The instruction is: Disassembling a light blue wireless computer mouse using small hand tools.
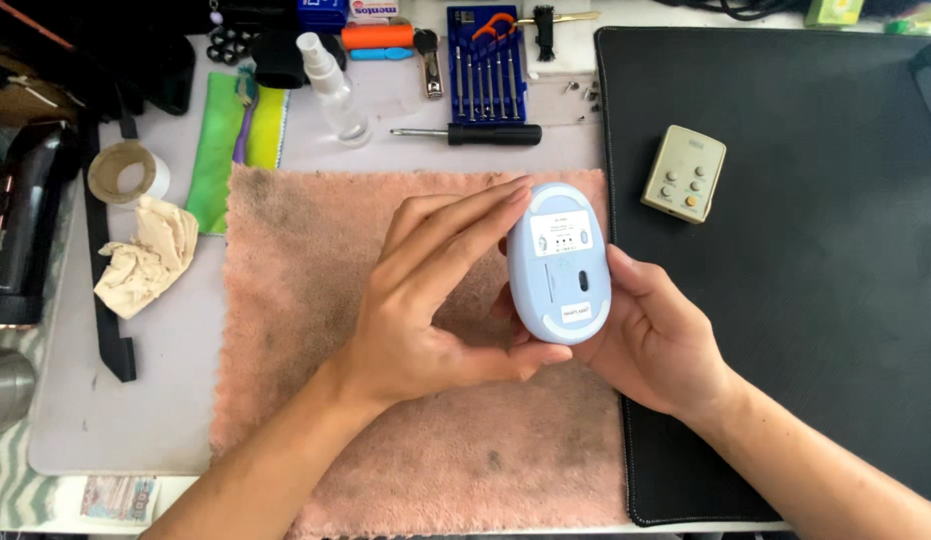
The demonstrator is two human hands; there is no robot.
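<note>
Both hands are gripping one pale blue computer mouse [558,262], underside up, above the pink cloth [315,250]: left hand [425,300] fingers closing along its side, right hand [650,335] cupping it. One blue case [485,65] is holding six small screwdrivers.

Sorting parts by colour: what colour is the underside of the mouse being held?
Pale blue, with white labels; the head view shows the mouse best.
</note>
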